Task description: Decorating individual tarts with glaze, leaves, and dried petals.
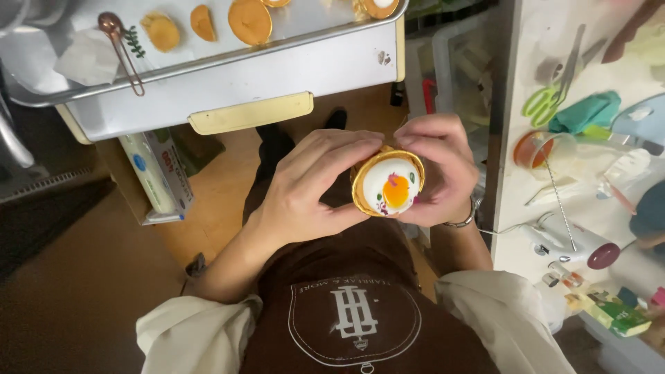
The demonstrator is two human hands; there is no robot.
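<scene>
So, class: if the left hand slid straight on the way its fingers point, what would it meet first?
Probably the right hand: the left hand points across the round tart both hold, though depth is unclear.

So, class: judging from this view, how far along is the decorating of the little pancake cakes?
One cake looks finished: white icing with an orange centre and small petals, held between the left hand and right hand. Still undecorated: plain pancakes on the metal tray, beside a copper spoon.
</scene>
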